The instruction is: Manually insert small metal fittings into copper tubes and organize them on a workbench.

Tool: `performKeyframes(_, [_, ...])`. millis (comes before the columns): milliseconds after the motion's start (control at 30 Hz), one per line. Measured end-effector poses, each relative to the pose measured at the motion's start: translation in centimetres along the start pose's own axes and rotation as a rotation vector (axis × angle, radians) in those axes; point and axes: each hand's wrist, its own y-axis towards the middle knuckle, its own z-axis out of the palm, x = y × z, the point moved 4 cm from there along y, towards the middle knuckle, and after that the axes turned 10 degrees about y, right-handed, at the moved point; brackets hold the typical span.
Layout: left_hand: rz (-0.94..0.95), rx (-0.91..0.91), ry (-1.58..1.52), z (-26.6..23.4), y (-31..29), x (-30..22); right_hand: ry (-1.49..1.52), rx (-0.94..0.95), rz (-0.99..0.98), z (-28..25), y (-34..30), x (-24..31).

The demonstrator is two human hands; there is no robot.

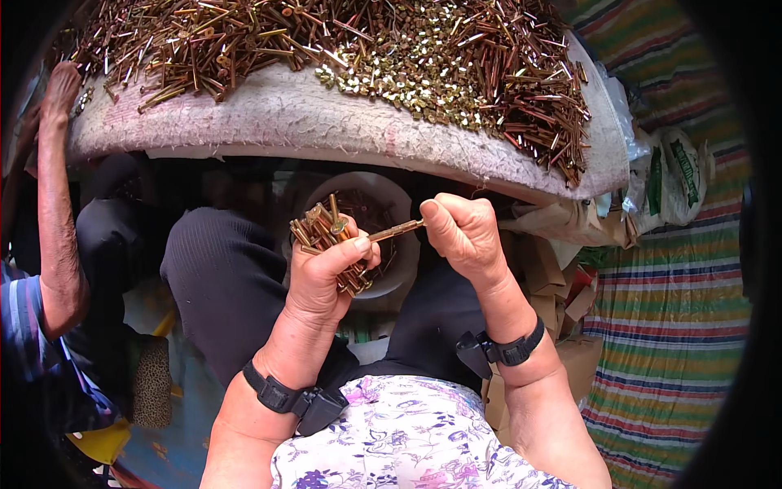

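Note:
My left hand [320, 273] is closed around a bunch of long brass-coloured bolts [319, 226], which stick out past the fingers in several directions. Between its thumb and forefinger it also steadies a single bolt [395, 231] that slants up to the right. At the far end of that bolt, my right hand [466, 235] pinches with thumb and curled forefinger; its fingers cover whatever sits at the tip. Both hands are above my lap, over a round white bucket [399, 196] with more metal pieces dimly visible inside.
A cloth-covered table [269, 118] ahead carries heaped bolts [220, 49] and small shiny gold nuts [407, 69]. At left, another person's arm [57, 196] reaches to the table edge. Cardboard boxes [574, 363], white sacks [680, 175] and a striped sheet [668, 342] lie to the right.

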Motion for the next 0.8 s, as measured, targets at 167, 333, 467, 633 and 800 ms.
performKeyframes(167, [0.009,0.014,0.009,-0.5,0.1,0.0,0.316,-0.363,-0.061,1.2,0.2,0.0])
performKeyframes(333, [-0.007,0.009,0.021,-0.3,0.1,0.2,0.231,-0.027,0.015,0.6,0.0,-0.1])
performKeyframes(467, [0.001,0.009,0.021,-0.7,-0.1,0.1,0.283,-0.185,0.05,1.0,-0.1,0.2])
performKeyframes(633, [-0.005,0.019,0.033,-0.7,0.1,0.1,0.35,-0.159,0.012,1.2,-0.1,-0.5])
performKeyframes(800, [-0.051,0.036,0.03,-0.7,0.0,0.2,0.156,-0.015,-0.009,1.3,-0.3,0.3])
